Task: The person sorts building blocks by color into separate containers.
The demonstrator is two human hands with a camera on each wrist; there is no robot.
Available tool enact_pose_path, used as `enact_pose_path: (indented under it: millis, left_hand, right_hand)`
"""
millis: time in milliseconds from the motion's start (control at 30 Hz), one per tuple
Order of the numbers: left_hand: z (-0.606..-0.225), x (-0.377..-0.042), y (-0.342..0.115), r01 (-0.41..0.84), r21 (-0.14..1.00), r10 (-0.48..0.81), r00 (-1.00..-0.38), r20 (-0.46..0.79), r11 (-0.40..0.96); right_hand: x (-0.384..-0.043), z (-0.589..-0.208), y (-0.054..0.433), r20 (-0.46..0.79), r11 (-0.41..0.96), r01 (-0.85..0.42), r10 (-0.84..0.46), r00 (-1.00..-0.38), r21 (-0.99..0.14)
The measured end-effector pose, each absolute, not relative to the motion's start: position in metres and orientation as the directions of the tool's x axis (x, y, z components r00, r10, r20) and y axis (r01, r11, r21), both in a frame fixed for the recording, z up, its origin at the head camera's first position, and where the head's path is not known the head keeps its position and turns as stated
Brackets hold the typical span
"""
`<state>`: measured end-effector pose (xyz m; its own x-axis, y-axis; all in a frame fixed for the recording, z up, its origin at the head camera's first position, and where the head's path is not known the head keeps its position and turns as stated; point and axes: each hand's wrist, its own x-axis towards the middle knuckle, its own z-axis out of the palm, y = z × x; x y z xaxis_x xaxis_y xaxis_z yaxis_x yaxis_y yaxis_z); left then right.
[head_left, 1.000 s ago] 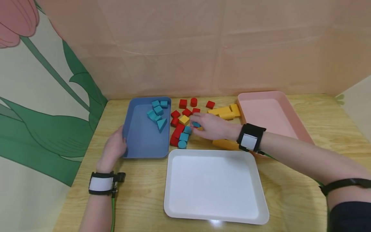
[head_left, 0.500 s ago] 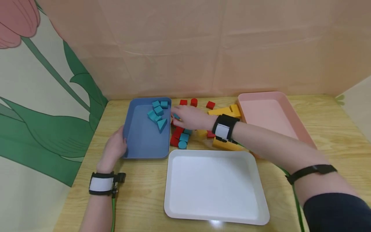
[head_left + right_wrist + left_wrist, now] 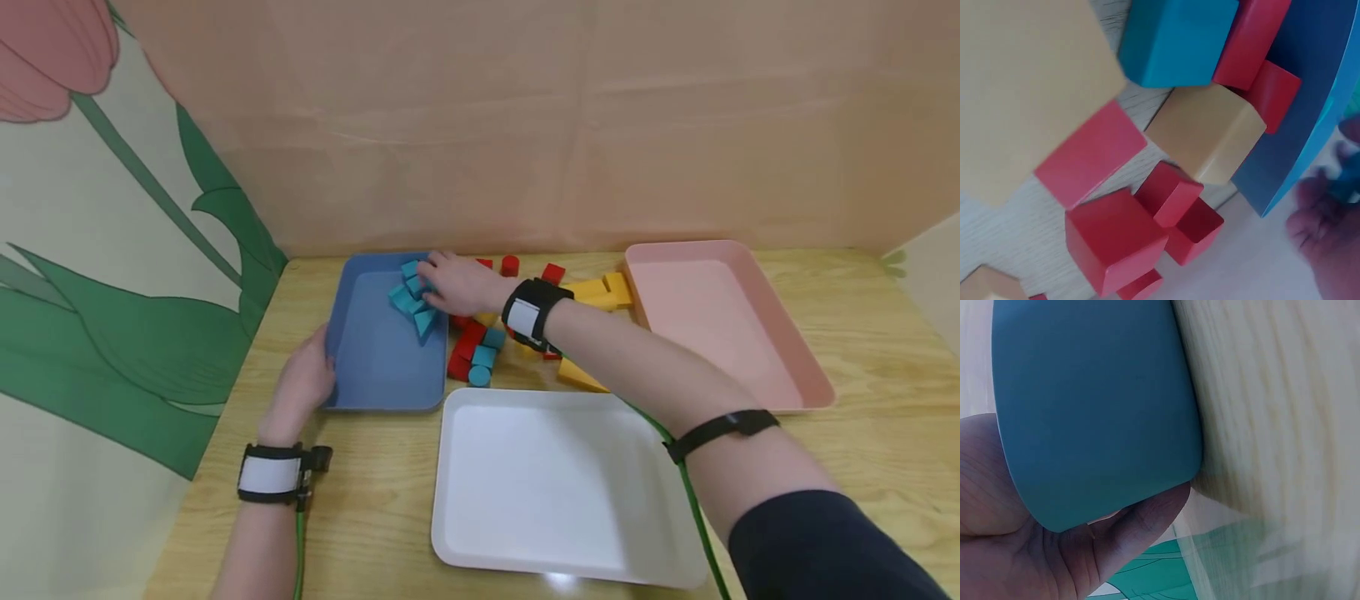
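Note:
My left hand [image 3: 306,377] grips the left edge of the blue tray [image 3: 386,379]; in the left wrist view its fingers wrap the wall near a corner. Several blue blocks lie in the tray's right part, among them a triangular one [image 3: 424,322]. Over the tray's right rim is my right hand [image 3: 467,285], palm down. Blurred in the right wrist view, its fingers hold a small blue block [image 3: 1346,181], whose shape is mostly hidden. Beside the tray lie red blocks [image 3: 470,337], other blue blocks [image 3: 483,357] and a blue cylinder [image 3: 479,376].
A white tray [image 3: 540,492] stands at the front, under part of the right forearm. The pink tray [image 3: 720,308] is at the right, with yellow blocks [image 3: 617,288] beside its left wall. A red cylinder [image 3: 510,266] stands near the table's back edge.
From the loose pile, my right hand has moved left to the blue tray, carrying the blue block. My left hand keeps its grip on the tray. The head view has shifted slightly.

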<state>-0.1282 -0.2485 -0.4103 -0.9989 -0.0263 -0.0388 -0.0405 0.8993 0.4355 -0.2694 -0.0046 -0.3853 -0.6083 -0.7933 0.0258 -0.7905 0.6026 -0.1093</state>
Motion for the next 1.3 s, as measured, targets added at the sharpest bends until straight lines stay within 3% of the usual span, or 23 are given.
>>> enact_pose_path:
  millis: [167, 733, 1300]
  left_hand:
    - [-0.41, -0.13, -0.248, -0.029, 0.428, -0.02, -0.999, -0.025, 0.903]
    - [-0.412, -0.132, -0.249, -0.048, 0.426, -0.031, -0.998, -0.046, 0.904]
    - [-0.41, -0.133, -0.252, -0.048, 0.421, -0.032, -0.998, -0.044, 0.906]
  right_hand:
    - [-0.266, -0.385, 0.002, -0.038, 0.616, -0.782, -0.787, -0.616, -0.093]
    - [-0.243, -0.384, 0.042, -0.022, 0.564, -0.814, -0.824, -0.567, -0.141]
    - [-0.195, -0.385, 0.073, -0.076, 0.399, -0.903, -0.917, -0.391, -0.162]
